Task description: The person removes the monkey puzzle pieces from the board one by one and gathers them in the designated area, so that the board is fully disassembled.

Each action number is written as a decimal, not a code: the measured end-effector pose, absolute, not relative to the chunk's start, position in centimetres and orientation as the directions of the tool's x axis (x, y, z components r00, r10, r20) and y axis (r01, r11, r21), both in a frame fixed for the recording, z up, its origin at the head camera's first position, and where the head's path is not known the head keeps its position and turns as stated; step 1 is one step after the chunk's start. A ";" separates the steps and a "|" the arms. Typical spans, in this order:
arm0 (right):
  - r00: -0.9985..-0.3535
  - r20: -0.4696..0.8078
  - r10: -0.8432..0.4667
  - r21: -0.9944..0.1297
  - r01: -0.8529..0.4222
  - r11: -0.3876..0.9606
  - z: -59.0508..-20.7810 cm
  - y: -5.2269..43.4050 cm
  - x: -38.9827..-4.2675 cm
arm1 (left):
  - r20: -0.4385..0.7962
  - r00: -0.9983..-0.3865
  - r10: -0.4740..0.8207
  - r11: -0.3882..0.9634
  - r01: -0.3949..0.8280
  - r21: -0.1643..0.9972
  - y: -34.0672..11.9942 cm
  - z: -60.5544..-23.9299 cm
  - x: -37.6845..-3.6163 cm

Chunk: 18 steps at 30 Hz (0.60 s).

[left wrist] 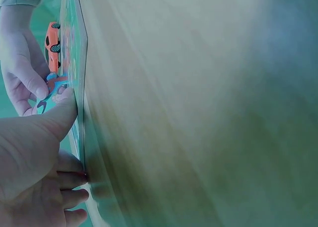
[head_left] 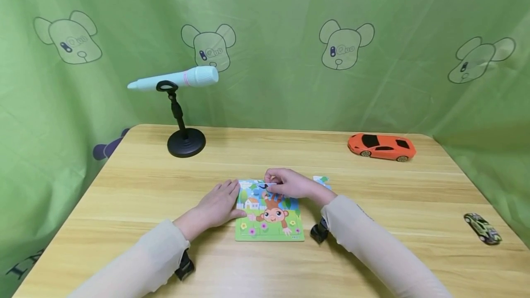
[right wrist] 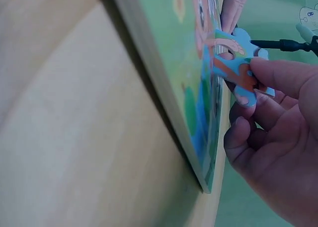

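A jigsaw puzzle board [head_left: 271, 237] with a monkey picture and a green border lies flat on the table. My left hand [head_left: 218, 203] rests along its left edge, fingers straight, the thumb touching the board's face. Above the board's upper part, my right hand [head_left: 293, 185] pinches a puzzle piece [right wrist: 236, 68] between thumb and fingers. Blue and brown-orange printing shows on that piece, which is held tilted over the board in the right wrist view. Another blue-and-green puzzle piece [head_left: 321, 179] lies right of the board, partly hidden by the right forearm.
A light blue toy microphone [head_left: 178, 79] sits in a black stand [head_left: 186, 142] at the back left of the wooden table [head_left: 136, 187]. An orange toy car [head_left: 382, 147] stands at the back right. Nearer the right edge is a small camouflage toy car [head_left: 482, 229].
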State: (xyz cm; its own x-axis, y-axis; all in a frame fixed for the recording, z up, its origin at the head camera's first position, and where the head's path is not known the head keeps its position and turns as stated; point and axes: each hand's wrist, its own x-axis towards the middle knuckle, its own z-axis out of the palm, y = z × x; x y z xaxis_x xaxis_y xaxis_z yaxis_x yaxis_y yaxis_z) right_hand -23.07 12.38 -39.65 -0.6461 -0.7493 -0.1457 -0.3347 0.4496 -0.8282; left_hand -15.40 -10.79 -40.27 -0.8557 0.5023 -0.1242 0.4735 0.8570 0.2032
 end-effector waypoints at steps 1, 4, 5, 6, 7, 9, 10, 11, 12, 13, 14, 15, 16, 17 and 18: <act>-0.643 -0.145 -0.752 -0.828 -0.337 0.448 -39.6 12.4 -23.1 | -0.124 -0.856 0.502 0.857 0.474 0.202 -10.8 -40.3 -15.4; -0.641 -0.131 -0.756 -0.827 -0.350 0.440 -39.4 12.6 -23.0 | -0.126 -0.856 0.502 0.857 0.473 0.203 -10.7 -40.3 -15.4; -0.646 -0.118 -0.754 -0.827 -0.357 0.435 -39.4 12.8 -23.1 | -0.126 -0.856 0.502 0.857 0.473 0.203 -10.7 -40.3 -15.4; -0.655 -0.099 -0.749 -0.826 -0.366 0.429 -39.4 13.1 -23.1 | -0.127 -0.855 0.502 0.858 0.474 0.201 -10.7 -40.3 -15.4; -0.668 -0.081 -0.740 -0.822 -0.375 0.428 -39.3 13.4 -23.2 | -0.127 -0.855 0.503 0.857 0.474 0.200 -10.7 -40.3 -15.5; -0.705 -0.044 -0.708 -0.812 -0.388 0.436 -39.0 14.2 -23.3 | -0.129 -0.855 0.503 0.858 0.476 0.196 -10.7 -40.3 -15.5; -0.726 -0.031 -0.687 -0.807 -0.387 0.445 -38.7 14.7 -23.3 | -0.128 -0.854 0.504 0.857 0.477 0.194 -10.7 -40.3 -15.5; -0.743 -0.021 -0.669 -0.807 -0.382 0.450 -38.5 15.2 -23.3 | -0.127 -0.854 0.504 0.857 0.477 0.194 -10.7 -40.4 -15.5; -0.761 -0.016 -0.649 -0.804 -0.377 0.460 -38.2 15.8 -23.4 | -0.129 -0.854 0.504 0.858 0.477 0.192 -10.7 -40.4 -15.5; -0.776 -0.017 -0.631 -0.805 -0.363 0.469 -37.9 16.3 -23.4 | -0.129 -0.855 0.503 0.858 0.476 0.191 -10.7 -40.4 -15.5; -0.789 -0.016 -0.615 -0.806 -0.353 0.475 -37.6 17.0 -23.4 | -0.129 -0.855 0.502 0.859 0.476 0.190 -10.7 -40.4 -15.5; -0.799 -0.012 -0.602 -0.808 -0.347 0.477 -37.4 17.6 -23.4 | -0.129 -0.856 0.501 0.859 0.474 0.192 -10.7 -40.4 -15.5; -0.809 -0.013 -0.587 -0.812 -0.335 0.479 -37.1 18.3 -23.4 | -0.129 -0.856 0.501 0.859 0.474 0.193 -10.7 -40.4 -15.5; -0.818 -0.008 -0.575 -0.814 -0.328 0.479 -37.0 19.0 -23.4 | -0.130 -0.856 0.501 0.859 0.473 0.193 -10.7 -40.4 -15.5; -0.828 -0.004 -0.561 -0.816 -0.322 0.481 -36.8 19.7 -23.4 | -0.131 -0.856 0.500 0.860 0.473 0.194 -10.7 -40.3 -15.5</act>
